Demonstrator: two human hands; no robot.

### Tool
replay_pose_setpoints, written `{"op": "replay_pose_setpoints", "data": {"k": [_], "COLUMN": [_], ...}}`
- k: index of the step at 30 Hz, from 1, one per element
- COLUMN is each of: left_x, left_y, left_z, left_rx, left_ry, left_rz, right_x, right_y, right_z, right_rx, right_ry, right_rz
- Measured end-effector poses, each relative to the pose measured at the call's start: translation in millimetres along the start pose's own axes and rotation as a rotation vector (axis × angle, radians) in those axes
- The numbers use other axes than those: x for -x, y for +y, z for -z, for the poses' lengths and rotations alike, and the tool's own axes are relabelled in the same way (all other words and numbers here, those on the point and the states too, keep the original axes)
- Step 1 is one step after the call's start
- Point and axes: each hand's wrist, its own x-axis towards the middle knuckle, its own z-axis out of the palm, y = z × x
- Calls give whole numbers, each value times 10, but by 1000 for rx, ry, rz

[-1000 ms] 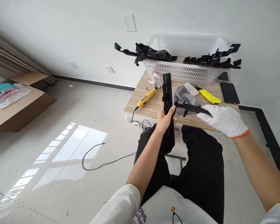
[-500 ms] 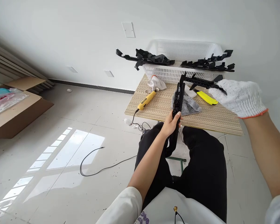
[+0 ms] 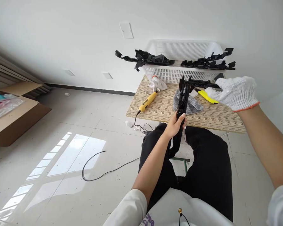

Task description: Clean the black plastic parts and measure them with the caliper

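Observation:
My bare left hand [image 3: 175,126] is wrapped round a long black part [image 3: 183,102], which stands up over the table's front edge with its lower end between my knees. My right hand [image 3: 234,91], in a white knitted glove, grips black calipers [image 3: 200,83]. Their beam lies roughly level, and the jaws are at the top end of the black part; whether they touch it is too small to tell. Under the black part lies a grey cloth [image 3: 194,105]. A yellow-green cutter [image 3: 207,97] rests beside my gloved fingers.
Behind the hands a white basket [image 3: 174,73] carries several black parts [image 3: 153,58] across its rim. On the wooden table [image 3: 153,111] lie a yellow corded tool [image 3: 148,101], a white glove [image 3: 159,83] and a tape roll. A cardboard box [image 3: 16,122] stands far left.
The calipers have moved left and levelled out, with their jaws now over the top of the black part. My left hand and the part have shifted slightly right.

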Motion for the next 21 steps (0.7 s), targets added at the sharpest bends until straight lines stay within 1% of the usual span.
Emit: {"op": "replay_pose_setpoints", "data": {"k": [3, 12, 18, 21], "left_x": [5, 12, 21, 20], "left_y": [4, 45, 39, 16], "left_z": [-2, -23, -17, -20], "left_rx": [0, 13, -18, -21], "left_ry": [5, 15, 14, 7], "left_rz": [6, 9, 43, 45], "right_x": [-3, -12, -62, -78], "right_y": [2, 12, 81, 140], "right_z": [-36, -78, -180, -177], "right_rx": [6, 9, 66, 93], "right_ry": [-9, 10, 84, 115], "right_rz": [-12, 22, 96, 145]}}
